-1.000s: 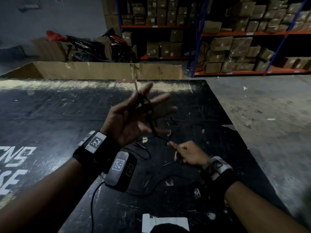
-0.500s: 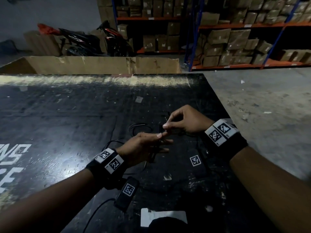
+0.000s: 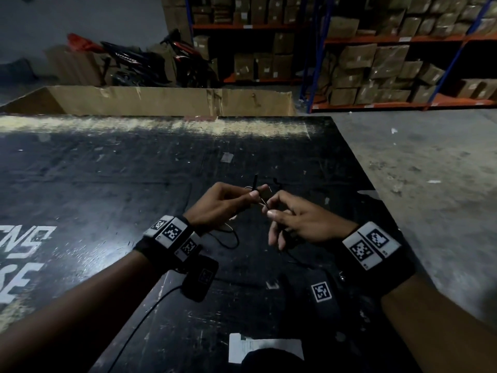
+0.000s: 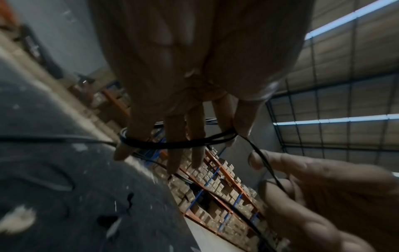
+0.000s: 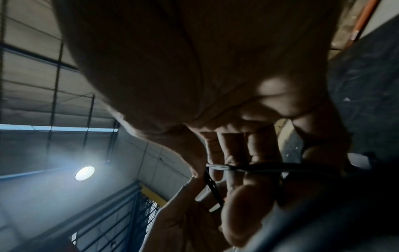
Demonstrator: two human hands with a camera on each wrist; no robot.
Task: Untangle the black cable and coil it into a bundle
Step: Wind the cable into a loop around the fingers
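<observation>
The left hand (image 3: 220, 205) was raised above the black worktable (image 3: 107, 184), fingers extended rather than closed, with several turns of the black cable (image 4: 179, 144) wound around all four fingers (image 4: 175, 136) near their tips; the thumb lay against the index side, apparently to keep the turns from slipping off. In this arrangement the hand served as a former on which the bundle was being built. The right hand (image 3: 298, 224) was just beside the left hand, on its right, thumb and forefinger closed on the free run of cable leading off the coil, the remaining fingers loosely curled. That pinch appeared intended to keep the strand taut and feed it around for another turn. In the right wrist view a pale bare-wire section showed where the strand met the fingers; its nature could not be determined. Below the left hand, slack cable lay in loose curves on the worktable, so winding was judged incomplete. A cardboard sheet (image 3: 161, 100) stood beyond the left hand at the table's far edge.
</observation>
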